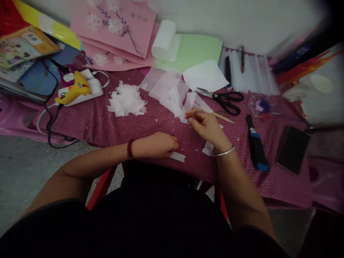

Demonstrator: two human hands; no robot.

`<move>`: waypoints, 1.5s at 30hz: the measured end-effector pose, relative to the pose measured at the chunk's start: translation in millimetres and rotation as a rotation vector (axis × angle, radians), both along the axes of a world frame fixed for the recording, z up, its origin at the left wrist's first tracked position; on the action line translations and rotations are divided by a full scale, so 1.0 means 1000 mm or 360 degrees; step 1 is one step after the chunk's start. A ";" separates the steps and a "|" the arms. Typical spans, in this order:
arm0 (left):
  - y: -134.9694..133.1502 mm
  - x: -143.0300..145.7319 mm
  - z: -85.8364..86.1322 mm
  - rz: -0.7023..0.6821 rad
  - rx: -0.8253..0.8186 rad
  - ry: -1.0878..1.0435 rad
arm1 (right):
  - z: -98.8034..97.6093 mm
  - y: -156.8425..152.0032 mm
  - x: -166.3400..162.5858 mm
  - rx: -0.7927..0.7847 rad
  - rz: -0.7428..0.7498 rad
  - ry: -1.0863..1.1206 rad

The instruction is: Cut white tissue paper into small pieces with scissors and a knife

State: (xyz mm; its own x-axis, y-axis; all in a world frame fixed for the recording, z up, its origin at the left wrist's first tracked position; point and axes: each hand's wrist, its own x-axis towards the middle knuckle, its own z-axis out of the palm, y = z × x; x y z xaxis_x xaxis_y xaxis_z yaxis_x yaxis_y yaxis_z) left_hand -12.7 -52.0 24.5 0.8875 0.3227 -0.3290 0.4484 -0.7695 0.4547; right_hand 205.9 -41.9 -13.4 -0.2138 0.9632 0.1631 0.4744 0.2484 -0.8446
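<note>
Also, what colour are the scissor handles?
Black; the handles show in the head view, the only one here.

The scene is shown through a single camera worn on the head, aimed forward and steeply down. The wearer's black clothing (161,215) is seen nearest, along the bottom edge; past it, the left hand (156,145) and right hand (205,125) are framed near the middle. The table (102,127) is viewed from above, with the pale wall (242,21) caught at the top.
</note>
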 end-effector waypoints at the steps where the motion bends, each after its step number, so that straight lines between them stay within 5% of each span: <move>1: 0.004 0.000 0.000 0.0052 -0.0073 0.0007 | 0.001 0.000 -0.001 -0.0039 0.0018 0.0050; 10: 0.062 0.001 0.003 0.0785 -0.0527 -0.0710 | 0.009 -0.005 -0.006 -0.0456 0.0089 0.0796; 17: 0.071 0.017 -0.007 0.0722 -0.0461 -0.0848 | 0.004 0.000 -0.015 -0.0533 -0.0218 0.0866; 25: 0.072 0.012 -0.021 0.0886 -0.1205 -0.0957 | 0.000 0.002 -0.012 -0.0455 -0.0450 0.0984; 33: 0.080 -0.003 -0.012 0.1046 -0.1470 -0.0892 | -0.004 0.007 -0.001 -0.0455 -0.0601 0.1120; 36: 0.080 -0.001 -0.013 0.1194 -0.1686 -0.0907 | -0.007 0.009 0.000 -0.0389 -0.0642 0.0977; 40: 0.076 0.006 -0.017 0.1389 -0.1696 -0.0985 | 0.005 0.001 -0.007 0.0161 -0.0767 0.0430; 45: 0.066 0.014 -0.020 0.1441 -0.1496 -0.1074 | 0.022 -0.016 -0.029 0.0117 -0.0278 0.0304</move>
